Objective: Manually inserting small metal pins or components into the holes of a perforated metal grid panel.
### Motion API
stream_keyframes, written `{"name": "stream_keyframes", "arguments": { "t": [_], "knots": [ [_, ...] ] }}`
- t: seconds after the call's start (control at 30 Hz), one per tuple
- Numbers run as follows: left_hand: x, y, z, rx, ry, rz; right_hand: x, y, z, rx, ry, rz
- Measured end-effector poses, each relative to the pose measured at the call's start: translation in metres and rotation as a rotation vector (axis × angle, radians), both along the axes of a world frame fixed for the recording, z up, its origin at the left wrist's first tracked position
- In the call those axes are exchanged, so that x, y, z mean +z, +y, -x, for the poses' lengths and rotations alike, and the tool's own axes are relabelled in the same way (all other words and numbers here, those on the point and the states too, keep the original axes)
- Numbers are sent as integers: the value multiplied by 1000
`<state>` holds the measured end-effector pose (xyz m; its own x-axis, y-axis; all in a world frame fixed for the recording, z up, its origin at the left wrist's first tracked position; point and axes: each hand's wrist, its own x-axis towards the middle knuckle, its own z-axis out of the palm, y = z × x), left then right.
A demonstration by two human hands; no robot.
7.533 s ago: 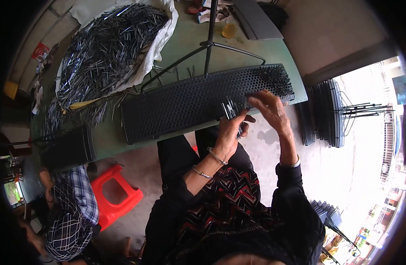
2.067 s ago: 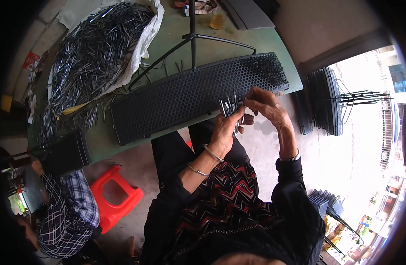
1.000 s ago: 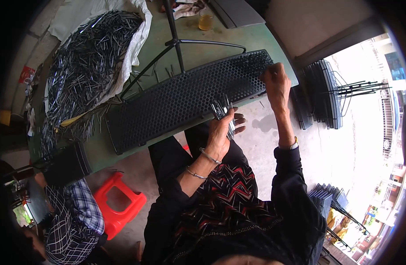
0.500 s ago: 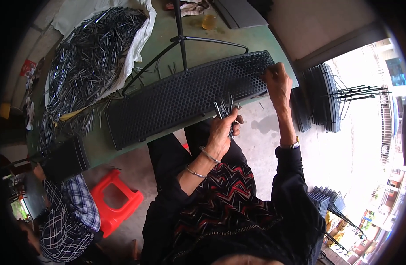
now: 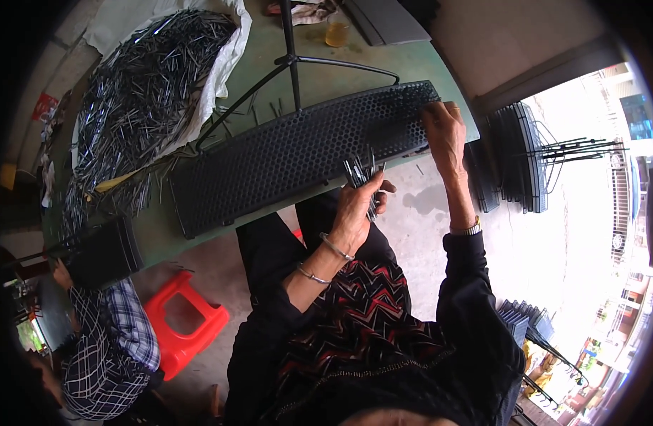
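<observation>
A long black perforated metal panel (image 5: 284,156) lies along the near edge of the green table, its face full of small round holes. My left hand (image 5: 358,206) is closed round a bunch of short, thin metal rods (image 5: 356,170), just in front of the panel's near edge. At the panel's right end is my right hand (image 5: 447,135), fingers bent and pressed together against the corner. Whatever those fingertips grip is hidden or too small to make out. A black bar frame (image 5: 293,64) with splayed legs meets the panel's far edge.
A white sack (image 5: 234,42) heaped with dark metal rods (image 5: 149,85) fills the table's left. A glass of yellowish liquid (image 5: 336,34) stands at the back. A co-worker's checked sleeve (image 5: 95,369) and a red stool (image 5: 188,326) are lower left. Black panels (image 5: 521,160) stand stacked at right.
My right hand has turned slightly at the panel's corner, its fingers shifting a little leftward. The left hand with the rods has barely moved.
</observation>
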<state>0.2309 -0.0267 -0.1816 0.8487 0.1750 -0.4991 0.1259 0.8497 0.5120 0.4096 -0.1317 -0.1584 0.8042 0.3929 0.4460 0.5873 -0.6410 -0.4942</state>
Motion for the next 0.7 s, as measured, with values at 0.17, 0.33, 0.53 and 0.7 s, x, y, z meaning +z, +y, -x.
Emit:
{"name": "stream_keyframes", "arguments": {
  "t": [0.17, 0.33, 0.53, 0.7],
  "knots": [
    [-2, -2, -1, 24, -4, 24, -6, -2, 7, -53, -37, 117],
    [4, 2, 1, 11, 1, 7, 14, -4, 37, 37, 142, -45],
    [9, -1, 1, -22, 17, -62, 28, -8, 74, 355, 723, -32],
    [6, 0, 3, -48, 80, -67, 24, -13, 73, 189, 701, -195]
  ]
}}
